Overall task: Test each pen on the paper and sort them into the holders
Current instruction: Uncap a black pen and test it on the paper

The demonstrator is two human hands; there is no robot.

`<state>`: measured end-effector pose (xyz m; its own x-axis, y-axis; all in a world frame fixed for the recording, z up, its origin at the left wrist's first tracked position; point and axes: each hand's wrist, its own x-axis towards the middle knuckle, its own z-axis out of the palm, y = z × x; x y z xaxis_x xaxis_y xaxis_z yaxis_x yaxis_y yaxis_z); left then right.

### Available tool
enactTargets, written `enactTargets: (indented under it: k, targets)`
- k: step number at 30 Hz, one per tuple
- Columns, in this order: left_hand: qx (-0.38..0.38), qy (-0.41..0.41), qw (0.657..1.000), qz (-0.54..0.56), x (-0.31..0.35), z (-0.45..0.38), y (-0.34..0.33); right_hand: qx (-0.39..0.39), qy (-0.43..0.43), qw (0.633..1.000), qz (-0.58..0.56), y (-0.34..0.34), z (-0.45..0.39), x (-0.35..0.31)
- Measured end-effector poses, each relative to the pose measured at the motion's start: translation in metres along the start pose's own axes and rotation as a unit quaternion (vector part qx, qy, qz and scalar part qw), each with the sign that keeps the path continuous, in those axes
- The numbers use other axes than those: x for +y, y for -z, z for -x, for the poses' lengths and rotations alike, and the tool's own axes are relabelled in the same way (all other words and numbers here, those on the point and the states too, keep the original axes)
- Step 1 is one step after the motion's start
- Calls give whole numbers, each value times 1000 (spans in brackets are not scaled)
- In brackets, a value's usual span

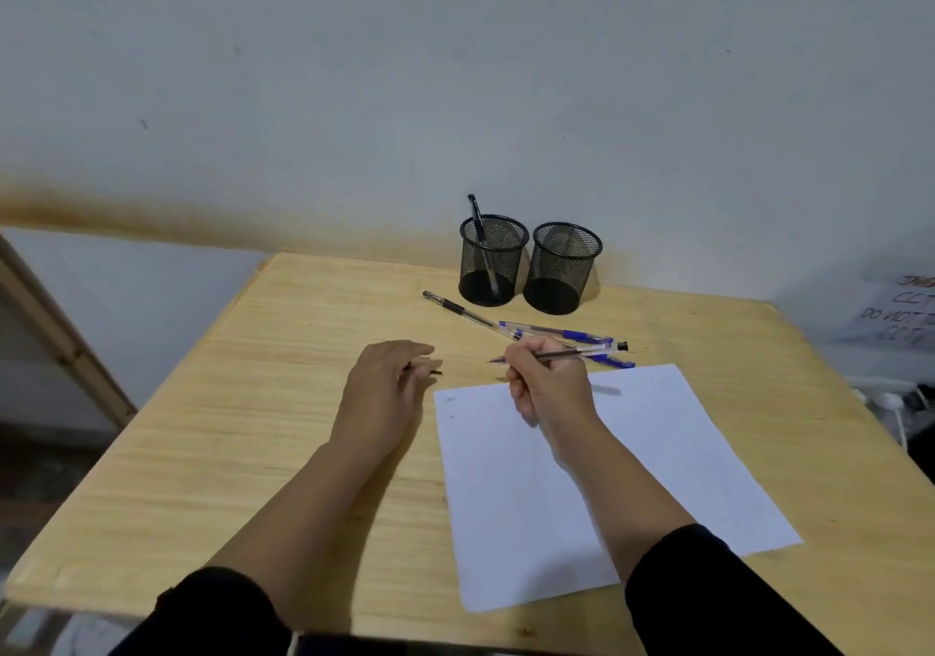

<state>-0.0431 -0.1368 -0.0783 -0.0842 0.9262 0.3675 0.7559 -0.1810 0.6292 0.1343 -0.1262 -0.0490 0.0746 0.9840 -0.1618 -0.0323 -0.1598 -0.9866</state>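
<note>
My right hand [549,384] grips an uncapped pen [561,353], tip pointing left, just above the top edge of the white paper [657,453]. A small scribble marks the paper's top left corner. My left hand [387,384] rests on the table left of the paper, fingers curled around a small dark piece, probably the pen's cap [434,372]. Two black mesh holders stand at the back: the left holder [492,260] has one dark pen in it, the right holder [561,268] looks empty. Loose pens lie in front of them: a clear one with a black grip [458,309] and blue ones [571,334].
The wooden table [253,427] stands against a pale wall. A printed sign [900,314] and white cables [890,402] lie off the table's right side. A wooden frame [60,336] leans at the left.
</note>
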Motion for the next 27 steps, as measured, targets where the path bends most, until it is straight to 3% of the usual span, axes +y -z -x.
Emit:
enactTargets:
  k: [10, 27]
  targets:
    - [-28, 5, 999, -26, 5, 28, -13, 29, 83, 971, 223, -19, 3, 17]
    - [-23, -8, 999, -43, 4, 27, -16, 16, 143, 938, 315, -24, 6, 27]
